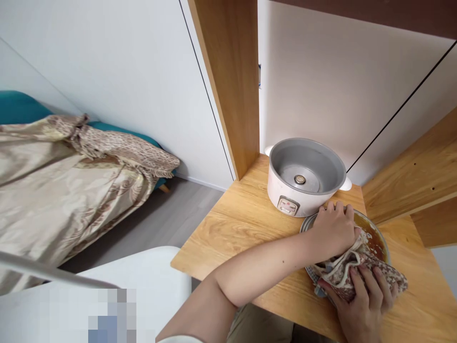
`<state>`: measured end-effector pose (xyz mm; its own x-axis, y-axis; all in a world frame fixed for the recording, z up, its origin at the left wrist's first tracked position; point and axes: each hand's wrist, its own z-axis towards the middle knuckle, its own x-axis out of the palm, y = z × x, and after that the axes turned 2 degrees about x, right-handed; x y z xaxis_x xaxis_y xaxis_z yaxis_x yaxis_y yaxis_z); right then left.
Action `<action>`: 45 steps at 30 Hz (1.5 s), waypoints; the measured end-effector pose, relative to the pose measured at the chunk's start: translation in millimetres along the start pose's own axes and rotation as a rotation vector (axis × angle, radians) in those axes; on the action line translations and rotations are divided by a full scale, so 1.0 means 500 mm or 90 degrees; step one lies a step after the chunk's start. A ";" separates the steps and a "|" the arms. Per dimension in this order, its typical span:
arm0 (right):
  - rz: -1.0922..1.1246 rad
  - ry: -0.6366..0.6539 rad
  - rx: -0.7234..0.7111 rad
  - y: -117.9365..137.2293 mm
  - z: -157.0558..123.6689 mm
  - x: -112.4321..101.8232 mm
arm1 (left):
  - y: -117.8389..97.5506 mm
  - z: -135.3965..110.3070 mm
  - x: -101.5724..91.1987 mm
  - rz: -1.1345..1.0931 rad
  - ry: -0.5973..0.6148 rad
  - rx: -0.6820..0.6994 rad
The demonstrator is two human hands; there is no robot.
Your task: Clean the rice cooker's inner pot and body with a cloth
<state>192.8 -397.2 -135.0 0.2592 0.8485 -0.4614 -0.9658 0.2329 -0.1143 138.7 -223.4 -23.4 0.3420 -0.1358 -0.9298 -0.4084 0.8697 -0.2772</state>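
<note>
On the wooden tabletop, a round metal-rimmed bowl (379,231) has a brown, wet-looking inside with small whitish bits. My left hand (334,228) reaches across it, its fingers curled over the far rim and its thumb next to the cloth. Bunched over the near side is a brown-and-cream patterned cloth (357,267), which hides much of the bowl. My right hand (367,295) is wrapped round this cloth, fingers bent and pressed into it. Just behind the bowl stands a lidless pinkish-white rice cooker (303,176) with no inner pot, its heating plate showing.
Wooden uprights (226,85) frame the corner tabletop (210,233), with a pale wall panel behind. A white chair (157,271) stands at the lower left. Farther left is a teal sofa (21,105) draped with a cream patterned cover (64,190).
</note>
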 end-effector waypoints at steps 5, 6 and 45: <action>0.073 -0.014 0.028 -0.015 -0.011 -0.002 | -0.001 0.001 -0.002 -0.013 -0.007 0.001; 0.087 -0.019 0.036 -0.018 -0.010 -0.003 | -0.001 0.002 -0.003 -0.015 -0.005 0.000; 0.116 -0.034 0.066 0.001 0.066 -0.009 | -0.002 0.007 -0.016 -0.022 0.019 -0.008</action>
<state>191.4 -385.3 -103.9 0.0830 0.9042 -0.4190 -0.9912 0.1185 0.0594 139.3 -221.4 -14.8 0.3310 -0.1797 -0.9264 -0.4077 0.8581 -0.3122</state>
